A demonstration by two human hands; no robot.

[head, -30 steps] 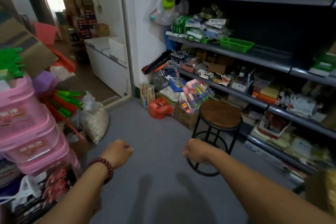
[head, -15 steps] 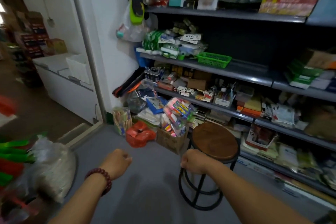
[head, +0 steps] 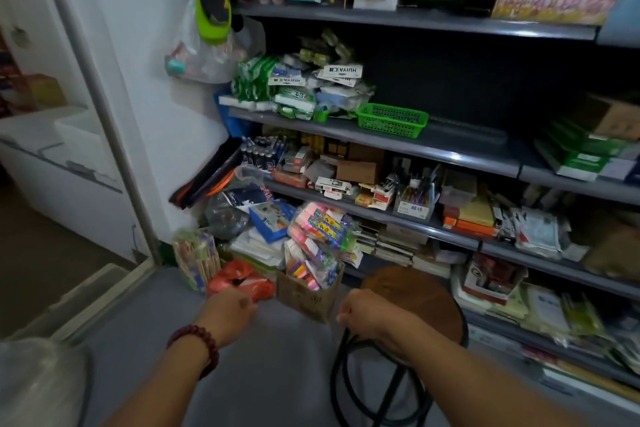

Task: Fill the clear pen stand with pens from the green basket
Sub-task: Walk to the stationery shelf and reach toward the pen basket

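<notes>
The green basket (head: 393,120) stands on the second grey shelf, right of a pile of packets; its inside is hidden from this angle. On the shelf below, a small clear-looking box (head: 415,199) holds upright pens; whether it is the pen stand I cannot tell. My left hand (head: 228,312), with a bead bracelet on the wrist, is curled into a fist low in front of me and holds nothing. My right hand (head: 363,314) is also a fist, in front of the near rim of a round wooden stool (head: 426,298). Both hands are well below the basket.
Grey shelves (head: 450,152) packed with stationery fill the right side. On the floor below them sit a cardboard box of coloured packs (head: 308,291), a red bag (head: 239,281) and a packet of sticks (head: 197,256). A doorway with a white counter (head: 52,163) opens at left.
The view has swung right and closer to the shelves; the basket and stool now loom larger. Both fists stay held out in front, the right one now at the stool's rim.
</notes>
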